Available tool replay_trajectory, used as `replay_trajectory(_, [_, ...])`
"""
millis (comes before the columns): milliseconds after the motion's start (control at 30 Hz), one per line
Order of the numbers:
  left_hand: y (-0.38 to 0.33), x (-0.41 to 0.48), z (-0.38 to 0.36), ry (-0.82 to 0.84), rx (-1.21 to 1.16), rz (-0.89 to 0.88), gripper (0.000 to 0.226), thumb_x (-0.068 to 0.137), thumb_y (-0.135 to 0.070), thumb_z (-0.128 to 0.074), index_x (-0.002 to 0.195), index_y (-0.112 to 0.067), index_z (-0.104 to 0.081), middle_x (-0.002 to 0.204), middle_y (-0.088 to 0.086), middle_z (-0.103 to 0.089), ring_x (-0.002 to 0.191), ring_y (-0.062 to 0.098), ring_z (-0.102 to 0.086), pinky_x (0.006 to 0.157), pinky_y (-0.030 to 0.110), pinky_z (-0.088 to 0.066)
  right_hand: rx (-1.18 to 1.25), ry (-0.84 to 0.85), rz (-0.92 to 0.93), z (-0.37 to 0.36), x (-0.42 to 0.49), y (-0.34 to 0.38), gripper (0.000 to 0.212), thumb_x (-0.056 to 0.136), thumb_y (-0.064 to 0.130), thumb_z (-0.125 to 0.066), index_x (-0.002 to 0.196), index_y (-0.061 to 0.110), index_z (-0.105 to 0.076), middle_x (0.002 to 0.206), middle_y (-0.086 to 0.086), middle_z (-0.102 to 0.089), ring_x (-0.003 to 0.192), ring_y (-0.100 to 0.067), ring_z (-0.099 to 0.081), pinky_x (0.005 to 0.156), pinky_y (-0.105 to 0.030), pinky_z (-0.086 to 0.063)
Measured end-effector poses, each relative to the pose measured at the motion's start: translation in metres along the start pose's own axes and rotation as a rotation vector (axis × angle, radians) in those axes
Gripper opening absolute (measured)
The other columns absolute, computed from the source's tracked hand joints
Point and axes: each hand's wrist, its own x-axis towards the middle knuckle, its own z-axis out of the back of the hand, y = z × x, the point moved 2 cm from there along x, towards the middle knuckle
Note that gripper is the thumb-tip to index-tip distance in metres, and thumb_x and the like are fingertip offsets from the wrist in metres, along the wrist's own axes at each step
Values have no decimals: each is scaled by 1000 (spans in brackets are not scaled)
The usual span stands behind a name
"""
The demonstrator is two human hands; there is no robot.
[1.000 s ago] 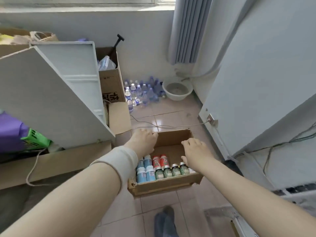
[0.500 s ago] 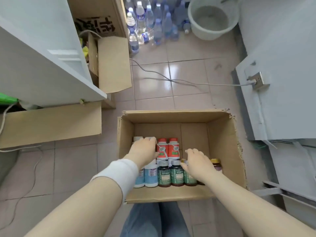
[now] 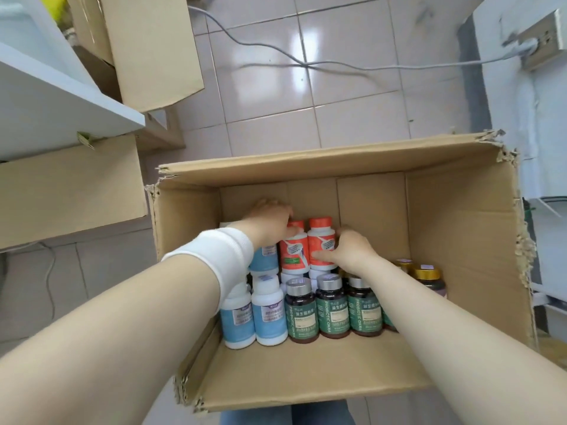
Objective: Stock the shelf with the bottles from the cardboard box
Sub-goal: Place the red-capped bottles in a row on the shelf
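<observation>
Our left hand (image 3: 270,220) curls round one orange-capped white plastic bottle (image 3: 293,256), our right hand (image 3: 349,251) round its twin (image 3: 320,237); slipping grips could drop them onto the near green-labelled brown bottles (image 3: 333,314).

A single wide-angle view from the person's head looks steeply down, almost straight at the floor. It sits close above an open brown cardboard box (image 3: 337,167) that fills the centre and lower frame. Glossy pale floor tiles (image 3: 352,87) fill the upper centre, a white shelf board (image 3: 61,111) the upper left, and blue jeans (image 3: 254,417) the bottom edge.
</observation>
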Motion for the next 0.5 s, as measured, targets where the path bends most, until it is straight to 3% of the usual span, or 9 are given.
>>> replay_trajectory(167, [-1,-1,1,30,-32,-34,53,92,-48,-48,133,-14,-48,141,12,-38,138,30,-21,113,38,-22,119,-2,-22,7,-7,0,48,80,26,-72,118,4,-54,121,-12,-62,109,-26,-59,81,-27,-42])
replay_trajectory(367, [-9,-23,14,-1,-122,-100,53,91,-45,-51,130,-10,-46,141,15,-36,137,30,-21,112,38,-24,199,-121,33,26,-28,-11,55,74,26,-77,119,6,-52,119,-11,-62,110,-27,-59,89,-32,-43])
replay_trajectory(500, [-19,-57,29,-94,-292,-154,46,90,-38,-57,124,-9,-48,126,10,-54,119,23,-49,93,27,-39,306,-176,58,46,-61,-25,63,74,25,-78,125,7,-46,116,-7,-60,109,-23,-58,89,-31,-42])
